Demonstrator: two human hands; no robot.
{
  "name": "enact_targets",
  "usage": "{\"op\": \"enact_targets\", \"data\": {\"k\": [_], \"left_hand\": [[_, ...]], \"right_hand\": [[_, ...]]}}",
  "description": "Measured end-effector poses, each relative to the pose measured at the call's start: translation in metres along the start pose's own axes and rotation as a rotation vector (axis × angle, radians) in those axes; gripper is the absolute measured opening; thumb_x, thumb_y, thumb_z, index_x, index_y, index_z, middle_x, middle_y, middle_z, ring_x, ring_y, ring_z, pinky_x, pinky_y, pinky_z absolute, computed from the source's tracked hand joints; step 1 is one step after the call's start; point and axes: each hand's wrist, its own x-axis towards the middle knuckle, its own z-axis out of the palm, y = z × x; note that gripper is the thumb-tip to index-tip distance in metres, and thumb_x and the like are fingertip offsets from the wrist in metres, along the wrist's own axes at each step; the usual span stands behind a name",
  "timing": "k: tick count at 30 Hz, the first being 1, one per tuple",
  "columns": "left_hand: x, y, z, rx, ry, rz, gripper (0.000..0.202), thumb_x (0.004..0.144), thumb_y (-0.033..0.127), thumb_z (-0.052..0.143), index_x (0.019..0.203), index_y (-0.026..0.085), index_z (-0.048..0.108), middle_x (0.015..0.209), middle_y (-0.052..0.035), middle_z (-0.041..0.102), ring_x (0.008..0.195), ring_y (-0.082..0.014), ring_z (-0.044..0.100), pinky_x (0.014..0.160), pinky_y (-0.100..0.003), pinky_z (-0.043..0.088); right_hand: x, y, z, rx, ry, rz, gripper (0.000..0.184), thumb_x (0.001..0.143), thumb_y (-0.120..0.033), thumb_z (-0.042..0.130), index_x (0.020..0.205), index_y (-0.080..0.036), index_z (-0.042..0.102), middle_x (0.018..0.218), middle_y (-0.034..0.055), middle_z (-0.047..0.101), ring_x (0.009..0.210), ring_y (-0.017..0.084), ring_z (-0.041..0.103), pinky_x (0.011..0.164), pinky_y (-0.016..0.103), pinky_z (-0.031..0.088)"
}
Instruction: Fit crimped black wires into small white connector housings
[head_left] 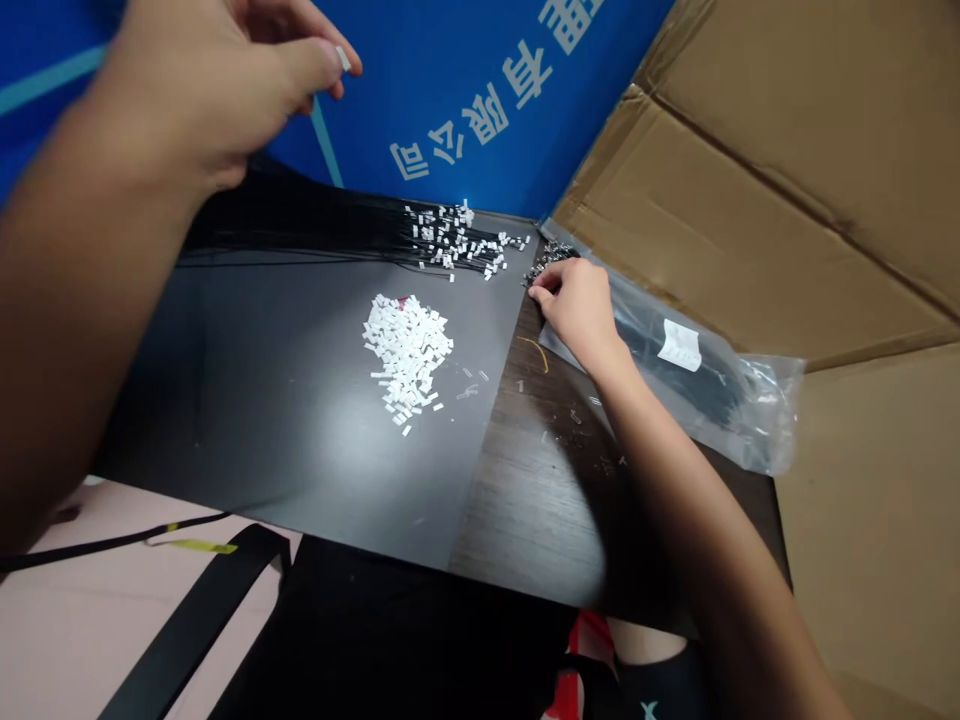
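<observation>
My left hand is raised close to the camera at the upper left, fingers pinched on a small white plastic connector. My right hand reaches to the open mouth of a clear plastic bag of black wires, fingertips closed on the metal wire ends sticking out. A heap of loose white connectors lies on the dark grey mat. Behind it a bundle of black wires ends in fitted white connectors.
The mat lies on a dark wooden table. A blue printed board stands at the back and brown cardboard flaps at the right. Black straps hang below the table's near edge. Small scraps litter the wood.
</observation>
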Motion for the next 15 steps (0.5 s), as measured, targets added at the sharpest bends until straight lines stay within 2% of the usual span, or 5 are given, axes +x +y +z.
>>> {"op": "enact_targets", "data": {"k": [2,4,9,12,15], "left_hand": [[0.0,0.007,0.007,0.065,0.069,-0.006,0.045,0.132,0.07,0.052,0.122,0.033,0.076,0.082,0.0273,0.071,0.101,-0.0043,0.05,0.075,-0.022,0.053],[0.001,0.008,0.018,0.121,0.063,-0.011,0.041,0.127,0.066,0.061,0.108,0.033,0.077,0.077,0.02,0.064,0.107,-0.0074,0.047,0.07,-0.03,0.05],[0.008,-0.022,0.059,0.109,-0.122,0.046,0.064,0.125,0.089,0.055,0.117,0.03,0.079,0.096,0.0079,0.06,0.126,-0.0125,0.037,0.082,-0.037,0.044],[0.009,-0.039,0.076,0.052,-0.222,0.069,0.08,0.111,0.107,0.066,0.112,0.027,0.078,0.099,0.0063,0.06,0.126,-0.014,0.038,0.09,-0.036,0.044],[0.005,-0.038,0.079,0.021,-0.218,0.083,0.076,0.116,0.102,0.066,0.133,0.03,0.08,0.114,0.0092,0.067,0.138,-0.0134,0.034,0.108,-0.033,0.047]], "right_hand": [[0.004,0.004,0.003,-0.011,0.002,0.005,0.016,0.101,-0.008,0.083,0.094,-0.02,0.09,0.103,0.0189,0.091,0.1,0.036,0.082,0.106,0.056,0.066],[0.008,0.007,0.004,-0.019,0.004,0.011,0.016,0.099,-0.006,0.083,0.094,-0.02,0.089,0.101,0.0185,0.09,0.094,0.034,0.08,0.101,0.054,0.065],[0.014,0.012,0.006,-0.041,0.017,0.024,0.02,0.099,-0.004,0.079,0.091,-0.019,0.089,0.097,0.0192,0.088,0.091,0.033,0.077,0.1,0.054,0.065],[0.017,0.012,0.005,-0.048,0.016,0.021,0.021,0.099,-0.003,0.077,0.095,-0.019,0.091,0.097,0.0183,0.088,0.095,0.034,0.078,0.101,0.053,0.067],[0.018,0.01,0.003,-0.071,0.002,0.017,0.023,0.098,-0.001,0.076,0.093,-0.018,0.091,0.095,0.0181,0.087,0.096,0.035,0.079,0.102,0.054,0.068]]}}
